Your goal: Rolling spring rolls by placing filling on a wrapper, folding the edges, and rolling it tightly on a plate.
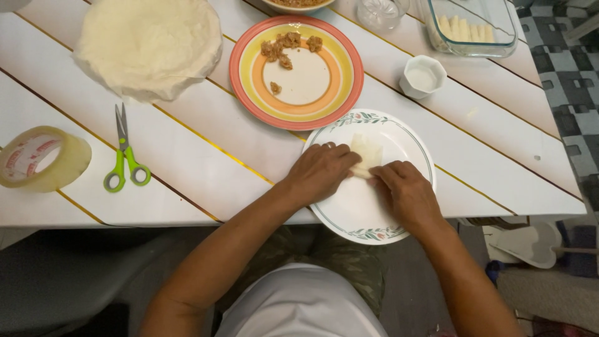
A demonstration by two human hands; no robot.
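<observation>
From the head view, the left hand (321, 171) and the right hand (405, 193) both rest on a white plate (409, 134) with a floral rim at the near edge of the white slatted surface (206, 162). Each grip is closed on the pale wrapper (367, 153), fingers pressing its lower edge where it lies folded on the plate. Beyond sits a striped plate (296, 112) with bits of brown filling (284, 47). Scissors (125, 153) and a tape roll (40, 157) lie to the left.

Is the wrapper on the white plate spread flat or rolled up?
Partly rolled: both hands, left and right, press the wrapper; its far end lies flat.
</observation>
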